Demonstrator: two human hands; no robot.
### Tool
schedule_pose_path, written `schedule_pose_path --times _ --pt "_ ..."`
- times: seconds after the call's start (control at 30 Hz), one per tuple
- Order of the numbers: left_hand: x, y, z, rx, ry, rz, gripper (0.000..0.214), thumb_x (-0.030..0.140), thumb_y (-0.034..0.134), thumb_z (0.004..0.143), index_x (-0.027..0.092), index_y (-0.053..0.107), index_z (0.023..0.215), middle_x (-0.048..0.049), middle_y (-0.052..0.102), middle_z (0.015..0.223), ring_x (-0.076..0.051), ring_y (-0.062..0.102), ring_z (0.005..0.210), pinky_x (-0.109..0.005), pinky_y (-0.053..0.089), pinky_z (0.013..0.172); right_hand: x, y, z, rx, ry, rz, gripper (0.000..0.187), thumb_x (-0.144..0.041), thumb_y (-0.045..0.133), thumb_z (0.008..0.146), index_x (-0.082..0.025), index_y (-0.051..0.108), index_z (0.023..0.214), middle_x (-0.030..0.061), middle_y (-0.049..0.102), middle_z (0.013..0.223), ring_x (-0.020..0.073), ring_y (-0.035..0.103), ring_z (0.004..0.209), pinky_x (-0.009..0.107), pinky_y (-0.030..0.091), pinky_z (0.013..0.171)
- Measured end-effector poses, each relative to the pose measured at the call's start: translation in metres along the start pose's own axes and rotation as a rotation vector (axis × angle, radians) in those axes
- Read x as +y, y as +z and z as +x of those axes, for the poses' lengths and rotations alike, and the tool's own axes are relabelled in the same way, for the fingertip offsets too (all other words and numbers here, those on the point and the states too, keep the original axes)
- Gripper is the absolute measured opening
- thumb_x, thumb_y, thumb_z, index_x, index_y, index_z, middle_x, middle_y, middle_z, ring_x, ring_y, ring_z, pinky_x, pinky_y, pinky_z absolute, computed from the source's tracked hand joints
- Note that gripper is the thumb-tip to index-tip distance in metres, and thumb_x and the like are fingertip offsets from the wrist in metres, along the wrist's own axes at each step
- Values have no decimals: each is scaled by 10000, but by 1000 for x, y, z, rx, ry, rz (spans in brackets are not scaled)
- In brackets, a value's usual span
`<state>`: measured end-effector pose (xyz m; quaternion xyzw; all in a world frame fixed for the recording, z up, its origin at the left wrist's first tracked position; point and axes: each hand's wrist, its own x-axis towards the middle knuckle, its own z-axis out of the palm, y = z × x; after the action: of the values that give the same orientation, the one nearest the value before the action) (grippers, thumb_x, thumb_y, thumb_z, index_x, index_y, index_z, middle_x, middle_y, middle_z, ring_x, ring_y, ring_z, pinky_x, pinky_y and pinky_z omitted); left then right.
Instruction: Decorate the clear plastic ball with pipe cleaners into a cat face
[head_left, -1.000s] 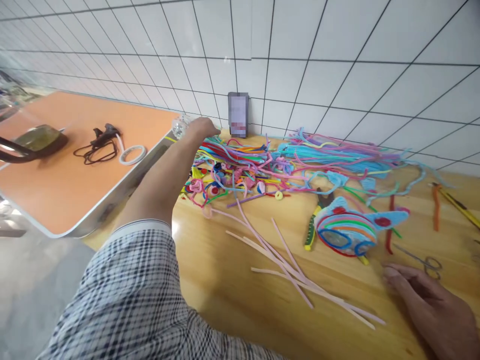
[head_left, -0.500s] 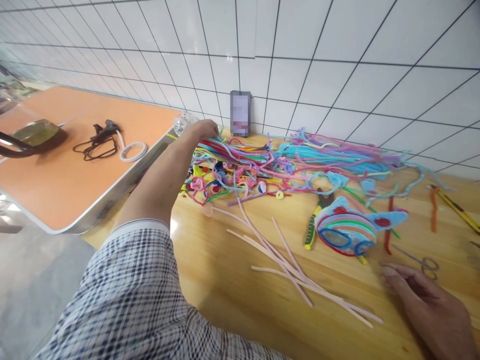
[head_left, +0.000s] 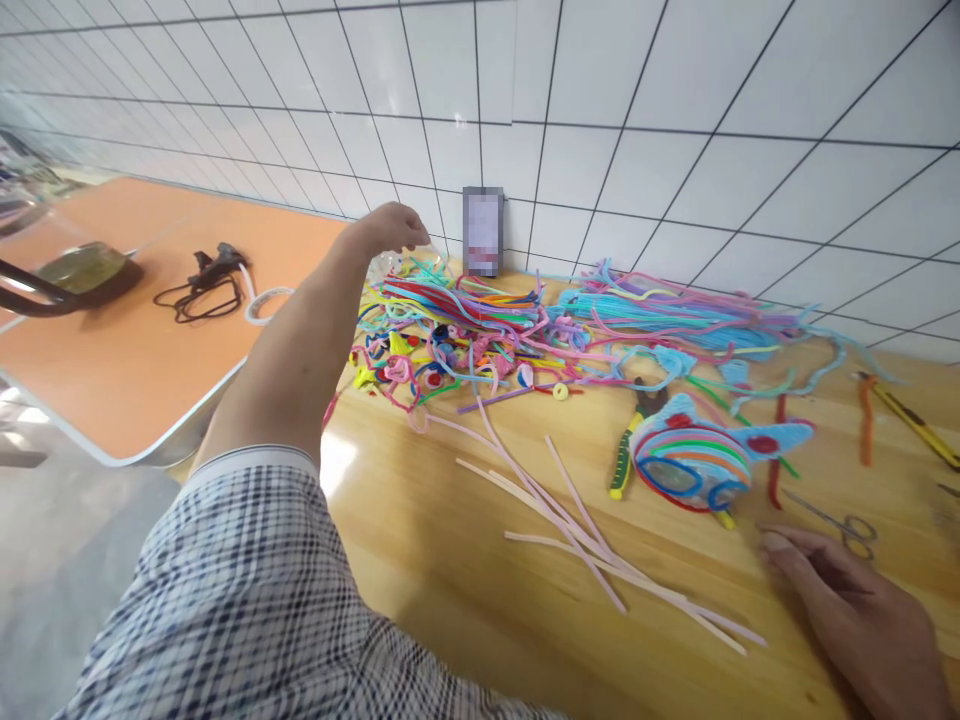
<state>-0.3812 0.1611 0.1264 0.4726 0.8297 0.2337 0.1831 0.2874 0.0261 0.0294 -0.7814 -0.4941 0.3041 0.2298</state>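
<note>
My left hand (head_left: 399, 230) is raised above the left end of a heap of coloured pipe cleaners (head_left: 465, 305). Its fingers are pinched together, and what they hold, if anything, is too small to make out. At the lower right, my right hand (head_left: 862, 615) rests by the wooden table, thumb against curled fingers; anything between them is hidden. Just left of its fingertips lies a fish-like figure (head_left: 690, 455) covered in pipe cleaners, with blue rings and light-blue fins. Several loose pale pink and cream pipe cleaners (head_left: 570, 530) cross each other on the table (head_left: 420, 570).
Green-and-yellow pliers (head_left: 622, 462) lie beside the figure, scissors (head_left: 840, 522) near my right hand, and a yellow cutter (head_left: 919, 425) at far right. A phone (head_left: 483, 230) leans on the tiled wall. The orange table (head_left: 112, 375) on the left holds a black cable (head_left: 199, 295).
My left hand has lifted up and to the left, off the pipe cleaner heap. The right hand has barely moved.
</note>
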Motion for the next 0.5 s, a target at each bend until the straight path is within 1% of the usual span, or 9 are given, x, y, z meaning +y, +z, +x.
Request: schedule_pose_path --times 0.07,0.13,0.2,0.23,0.3,0.37,0.43,0.5 --pt "6 -12 -10 22 -13 -73 73 129 817 1019 150 759 979 29 722 785 -133 662 879 -346 579 988 -1 0 0 3 3 -3 376 -682 721 344 -387 815 558 49 896 825 515 861 1092 654 659 1169" --pt "11 -24 -18 69 -24 -126 53 110 766 1068 133 740 1029 10 776 868 -124 699 921 -330 591 982 0 1 0 8 4 -8 418 -692 719 340 -378 825 594 53 896 836 508 858 1094 643 665 1150" --pt "15 -37 -25 163 -26 -183 16 115 708 1115 104 717 1122 -42 845 1061 -110 714 943 -336 613 997 2 1 0 4 -1 -26 464 -709 717 346 -362 833 634 60 887 827 495 855 1065 623 682 1093" --pt "17 -44 -29 223 -20 -207 68 133 670 1144 84 697 1183 -77 861 1186 -99 712 945 -347 626 1016 3 1 1 3 -8 -36 484 -720 714 357 -354 836 650 63 879 818 488 854 1045 612 689 1062" --pt "18 -62 -40 348 1 -245 168 171 579 1195 43 640 1286 -149 837 1401 -79 701 950 -381 647 1070 6 1 2 2 -33 -45 510 -738 705 387 -338 837 676 69 868 802 474 855 1006 594 697 1010" --pt "16 -82 -56 441 25 -271 205 171 511 1202 28 607 1314 -196 798 1509 -83 719 982 -436 665 1128 9 0 4 -5 -74 -35 518 -736 709 418 -324 844 700 73 875 814 458 858 980 577 704 975" --pt "9 -104 -78 510 54 -284 220 161 462 1178 66 608 1312 -187 790 1544 -124 775 1111 -483 674 1180 12 0 5 -18 -111 -20 508 -727 721 442 -318 851 712 72 888 822 448 860 953 567 705 937" --pt "0 -126 -105 603 78 -282 277 269 535 1121 136 614 1351 -136 827 1521 -213 817 1240 -548 713 1153 14 0 6 -27 -130 -7 505 -730 721 459 -322 862 721 62 898 821 446 859 935 566 690 912"
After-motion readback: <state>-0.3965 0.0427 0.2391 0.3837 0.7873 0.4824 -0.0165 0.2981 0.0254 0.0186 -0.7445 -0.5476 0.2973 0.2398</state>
